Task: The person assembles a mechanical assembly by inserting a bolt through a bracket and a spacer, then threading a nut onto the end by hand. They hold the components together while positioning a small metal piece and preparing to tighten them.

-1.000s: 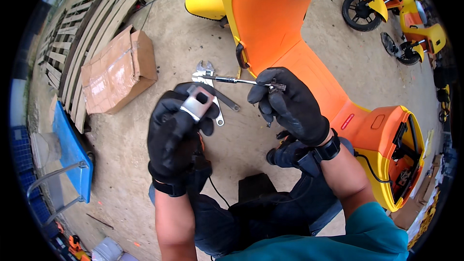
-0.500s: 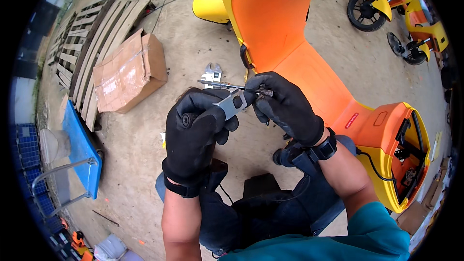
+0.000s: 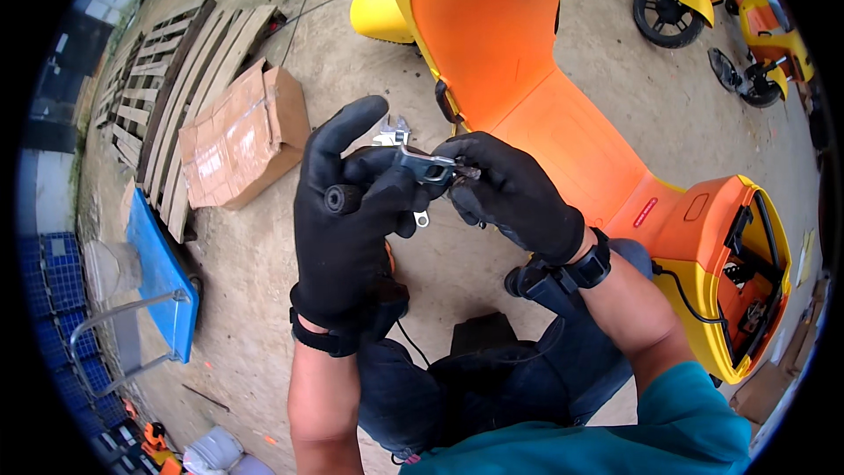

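Observation:
My left hand (image 3: 347, 211), in a black glove, pinches a grey metal bracket (image 3: 428, 167) with a squarish opening. Its index finger points up, away from the others. A black cylinder with a hollow end (image 3: 342, 200) also sits in that hand, its full length hidden. My right hand (image 3: 514, 198), gloved too, is closed on a small dark metal piece (image 3: 467, 173) against the bracket's right end; its exact kind is unclear. Behind the hands an adjustable wrench (image 3: 391, 131) lies on the ground, partly covered by the left hand.
An orange and yellow scooter body (image 3: 563, 127) stands close on the right. Leftward are a cardboard box (image 3: 242, 136), wooden pallets (image 3: 189, 62) and a blue platform cart (image 3: 158, 273). More yellow scooters (image 3: 677, 4) stand at the far right.
The bracket has turned from broad face toward me to a narrower view. My left index finger has lifted. A thin metal rod seen across the bracket before no longer shows.

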